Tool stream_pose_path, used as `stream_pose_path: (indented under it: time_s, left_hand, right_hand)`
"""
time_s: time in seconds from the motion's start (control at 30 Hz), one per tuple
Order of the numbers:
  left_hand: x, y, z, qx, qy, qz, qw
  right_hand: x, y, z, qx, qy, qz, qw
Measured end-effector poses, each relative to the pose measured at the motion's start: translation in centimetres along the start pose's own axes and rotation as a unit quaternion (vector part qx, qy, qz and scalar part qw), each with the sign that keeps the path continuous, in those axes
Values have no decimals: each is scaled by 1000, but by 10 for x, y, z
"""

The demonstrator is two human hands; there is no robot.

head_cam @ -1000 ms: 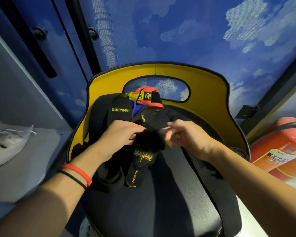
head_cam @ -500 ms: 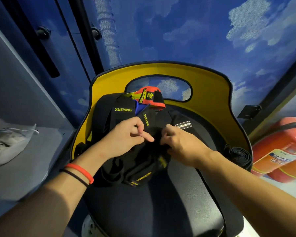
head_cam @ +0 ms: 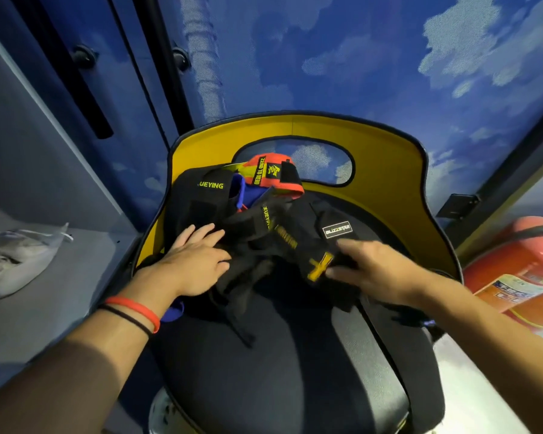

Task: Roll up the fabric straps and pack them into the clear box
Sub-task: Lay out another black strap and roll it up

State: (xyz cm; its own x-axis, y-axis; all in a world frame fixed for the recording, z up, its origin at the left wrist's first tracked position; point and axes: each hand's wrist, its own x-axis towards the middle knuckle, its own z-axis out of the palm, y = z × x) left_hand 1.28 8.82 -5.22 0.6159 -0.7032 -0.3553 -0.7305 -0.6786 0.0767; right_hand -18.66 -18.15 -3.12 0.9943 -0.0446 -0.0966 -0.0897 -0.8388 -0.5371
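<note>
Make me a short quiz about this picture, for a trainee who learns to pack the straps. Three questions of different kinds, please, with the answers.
1. True or false: the left hand lies flat, fingers straight, on the black straps piled on the chair seat.
2. Which word stands on the white-edged label just beyond the right hand? A) XUEYING B) BLIZZSTAR C) ZERO TO HERO
3. Name the red thing to the right of the chair seat.

Key: 1. True. 2. B. 3. A fire extinguisher.
</note>
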Motion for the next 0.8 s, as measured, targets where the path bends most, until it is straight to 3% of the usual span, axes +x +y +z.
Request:
stream_pose_path:
  time_s: [0.07, 0.17, 0.23, 0.33, 0.43, 0.53, 0.6, 0.73, 0.77, 0.8]
  left_hand:
    - [0, -2, 0, -9, 4, -4, 1000]
    - [1, 2, -1, -15, 1, 1, 1000]
    - [-1, 7, -3, -31, -25, 21, 999]
    - [-6, 24, -7, -150, -96, 82, 981]
    - [-15, 46, -2, -321, -230, 81, 915]
    - [-20, 61, 1, -288, -255, 91, 919]
    - [-24, 73, 4, -309, -290, 68, 903]
    - [-37, 96, 20, -404, -471, 100, 778]
    - [-36, 96, 21, -407, -477, 106, 772]
    - [-32, 95, 21, -401, -449, 106, 791]
  right_hand:
    - [-6, -1, -12, 192, 49, 54, 979]
    - [-13, -8, -23, 487, 69, 139, 860]
    - [-14, -15, -26, 576, 68, 159, 799]
    - [-11, -20, -25, 644, 61, 137, 750]
    - [-4, -24, -20, 677, 54, 132, 722]
    - [6, -24, -10, 700, 80, 165, 691]
    - [11, -24, -7, 704, 130, 198, 669]
    - [17, -32, -3, 663, 183, 231, 688]
    - [17, -34, -2, 648, 190, 244, 696]
    - [17, -30, 0, 633, 183, 255, 708]
